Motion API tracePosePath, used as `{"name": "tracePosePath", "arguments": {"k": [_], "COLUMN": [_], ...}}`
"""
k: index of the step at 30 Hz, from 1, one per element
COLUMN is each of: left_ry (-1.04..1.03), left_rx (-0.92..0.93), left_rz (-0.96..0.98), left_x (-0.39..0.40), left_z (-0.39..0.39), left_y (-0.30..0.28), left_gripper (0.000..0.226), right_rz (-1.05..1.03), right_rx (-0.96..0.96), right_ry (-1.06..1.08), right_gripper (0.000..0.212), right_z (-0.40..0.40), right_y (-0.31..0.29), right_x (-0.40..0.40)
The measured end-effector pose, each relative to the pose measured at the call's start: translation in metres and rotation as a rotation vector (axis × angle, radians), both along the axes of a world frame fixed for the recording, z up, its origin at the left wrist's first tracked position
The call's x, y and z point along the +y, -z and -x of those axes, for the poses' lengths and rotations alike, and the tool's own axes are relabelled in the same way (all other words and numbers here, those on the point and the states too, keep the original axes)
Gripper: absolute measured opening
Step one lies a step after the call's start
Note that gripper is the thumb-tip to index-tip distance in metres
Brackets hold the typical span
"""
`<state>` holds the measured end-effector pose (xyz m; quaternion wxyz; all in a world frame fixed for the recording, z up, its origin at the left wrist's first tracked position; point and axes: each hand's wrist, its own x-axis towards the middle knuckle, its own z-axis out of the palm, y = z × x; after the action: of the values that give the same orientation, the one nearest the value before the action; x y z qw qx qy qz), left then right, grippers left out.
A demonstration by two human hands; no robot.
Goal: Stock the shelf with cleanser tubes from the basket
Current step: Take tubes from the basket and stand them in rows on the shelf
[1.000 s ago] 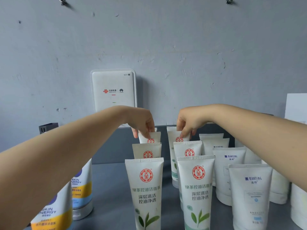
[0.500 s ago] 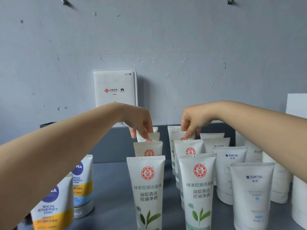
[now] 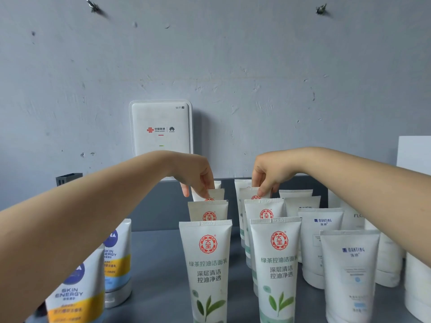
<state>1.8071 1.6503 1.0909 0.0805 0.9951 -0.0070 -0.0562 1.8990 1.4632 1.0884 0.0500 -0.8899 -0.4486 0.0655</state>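
1. Left hand (image 3: 196,176): grip pinched on top edge of a rear green-tea tube (image 3: 210,194), left row.
2. Right hand (image 3: 270,173): grip pinched on a rear tube (image 3: 253,193), right row.
3. Both tubes upright on grey shelf (image 3: 158,264), behind matching ones.

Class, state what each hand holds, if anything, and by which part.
Left hand pinches a red-logo cleanser tube by its crimped top edge; right hand pinches another tube likewise.

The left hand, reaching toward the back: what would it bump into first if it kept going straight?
Probably the rearmost tube just behind the one its fingers pinch, then the grey wall; depth is unclear.
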Motion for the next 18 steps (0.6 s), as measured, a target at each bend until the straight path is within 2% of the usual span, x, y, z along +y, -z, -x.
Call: {"name": "tracePosePath", "arguments": {"k": [13, 15, 18], "left_ry": [-0.018, -0.019, -0.037], "left_rx": [-0.025, -0.086, -0.268], "left_rz": [-0.028, 0.02, 0.08], "left_x": [-0.001, -0.001, 0.001], "left_z": [0.003, 0.004, 0.001], "left_y": [-0.002, -0.009, -0.02], "left_gripper": [0.016, 0.013, 0.011], "right_rz": [0.064, 0.042, -0.126], "right_rx": [-0.01, -0.016, -0.028], "right_ry": [0.014, 0.011, 0.024], "right_gripper": [0.018, 0.018, 0.006], "right_z": [0.0, -0.001, -0.007], "right_y": [-0.004, -0.01, -0.019], "right_x": [0.003, 0.0, 0.0]}}
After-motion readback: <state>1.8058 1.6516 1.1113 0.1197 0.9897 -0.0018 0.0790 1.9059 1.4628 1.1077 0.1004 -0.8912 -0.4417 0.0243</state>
